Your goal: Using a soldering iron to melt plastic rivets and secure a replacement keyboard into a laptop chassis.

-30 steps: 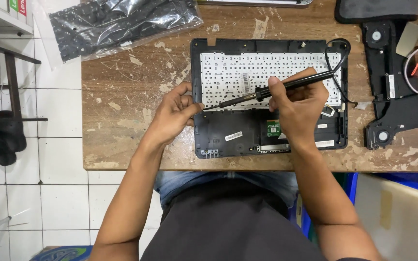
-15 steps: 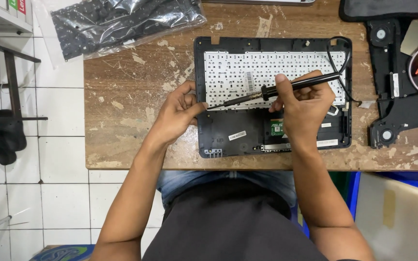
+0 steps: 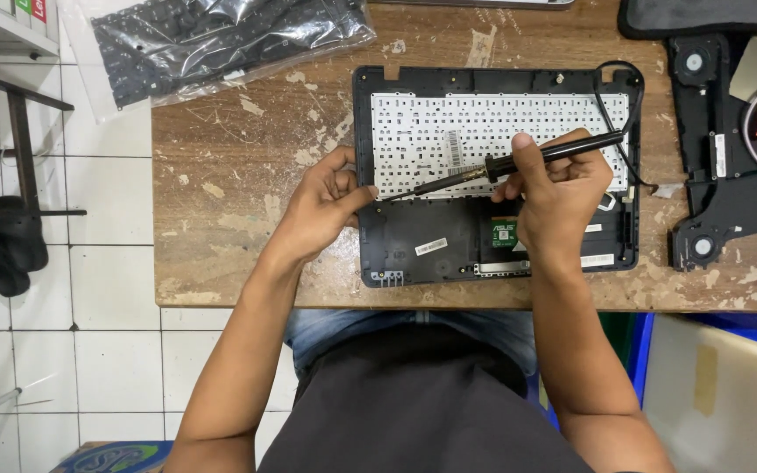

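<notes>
We pinch the iron (image 3: pixel 519 163) in our right hand (image 3: pixel 558 188), tip at the keyboard's (image 3: pixel 484 131) nine o'clock edge; left hand (image 3: pixel 321 206) fingers pressed on the case (image 3: pixel 435 254). Keyboard unlifted, work remains.

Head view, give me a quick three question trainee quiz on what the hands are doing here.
1. True or false: the right hand holds the soldering iron.
2. The left hand rests on which edge of the laptop shell? A left, B right, C far.
3. What lies in the clear bag at the table's far left?
Key: 1 true. 2 A. 3 a black keyboard.
</notes>
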